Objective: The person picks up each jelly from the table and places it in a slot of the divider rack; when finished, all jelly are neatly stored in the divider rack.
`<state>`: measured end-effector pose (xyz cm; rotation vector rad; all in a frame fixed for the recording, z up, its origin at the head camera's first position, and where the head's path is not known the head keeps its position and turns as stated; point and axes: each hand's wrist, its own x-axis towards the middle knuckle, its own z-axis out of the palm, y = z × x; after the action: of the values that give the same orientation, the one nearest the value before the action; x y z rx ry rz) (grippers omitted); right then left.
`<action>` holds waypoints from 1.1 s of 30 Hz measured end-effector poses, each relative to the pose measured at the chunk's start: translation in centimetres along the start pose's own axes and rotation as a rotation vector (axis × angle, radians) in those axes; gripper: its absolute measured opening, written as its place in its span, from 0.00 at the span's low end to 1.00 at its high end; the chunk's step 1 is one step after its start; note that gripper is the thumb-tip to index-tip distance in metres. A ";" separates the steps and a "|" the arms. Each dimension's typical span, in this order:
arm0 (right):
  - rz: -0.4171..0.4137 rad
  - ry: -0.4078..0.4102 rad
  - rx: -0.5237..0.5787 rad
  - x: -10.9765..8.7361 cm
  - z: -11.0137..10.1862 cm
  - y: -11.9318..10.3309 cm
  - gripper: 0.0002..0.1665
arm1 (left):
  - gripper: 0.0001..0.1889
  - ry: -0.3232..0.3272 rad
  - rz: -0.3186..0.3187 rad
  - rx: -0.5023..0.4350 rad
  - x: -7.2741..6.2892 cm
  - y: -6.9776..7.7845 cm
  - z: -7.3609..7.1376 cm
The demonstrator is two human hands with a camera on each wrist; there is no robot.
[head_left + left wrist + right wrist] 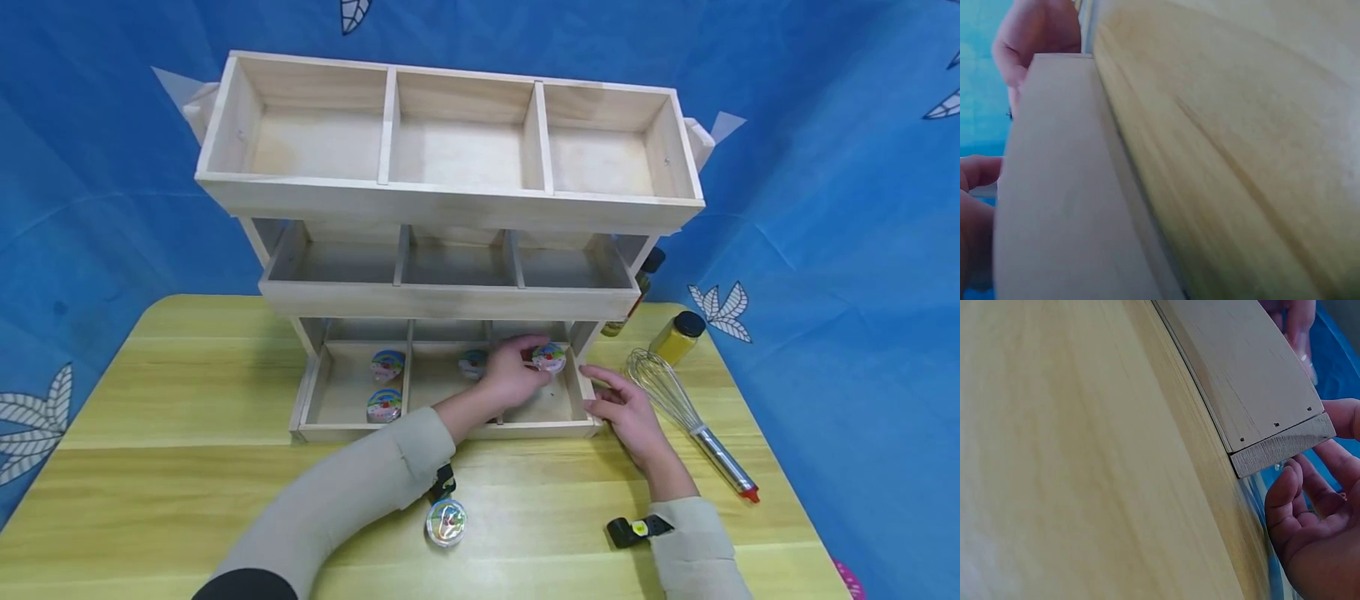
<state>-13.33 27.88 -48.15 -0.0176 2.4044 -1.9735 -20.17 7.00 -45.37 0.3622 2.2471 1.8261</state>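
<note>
My left hand point(517, 375) pinches a small round cup with a printed lid point(549, 357), held over the right compartment of the bottom tray point(450, 432) of a three-tier wooden rack. My right hand point(630, 412) rests its thumb and index finger against the right end of that tray. In the right wrist view, its other fingers point(1297, 481) bend loosely beside the board's corner. Two similar cups, a rear one point(387, 365) and a front one point(384, 406), sit in the left compartment. Another cup point(472, 363) is at the back of the middle compartment, partly hidden by my left hand.
One more cup point(446, 523) stands on the table in front of the rack. At right lie a whisk point(678, 404) and a yellow jar with a black lid point(677, 337). A dark-capped bottle point(651, 265) is partly behind the rack. The upper tray point(450, 200) overhangs the lower ones.
</note>
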 end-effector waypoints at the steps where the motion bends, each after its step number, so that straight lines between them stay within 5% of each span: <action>1: 0.000 0.000 -0.001 0.0 0.0 0.0 0.31 | 0.32 0.001 -0.007 0.013 0.2 -0.2 0.2; 10: -0.021 -0.002 0.021 0.2 0.0 0.2 0.31 | 0.28 0.044 -0.027 0.238 1.1 -0.6 1.8; 24: -0.040 -0.002 0.019 0.1 0.0 0.2 0.30 | 0.18 0.083 0.066 0.343 1.5 -1.4 2.8; 33: -0.038 -0.006 0.016 0.1 -0.2 0.3 0.30 | 0.22 0.153 0.066 0.313 1.1 -1.3 3.1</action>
<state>-13.48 28.10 -48.47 -0.0694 2.4019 -2.0057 -20.28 9.97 -47.32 0.3632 2.6643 1.5772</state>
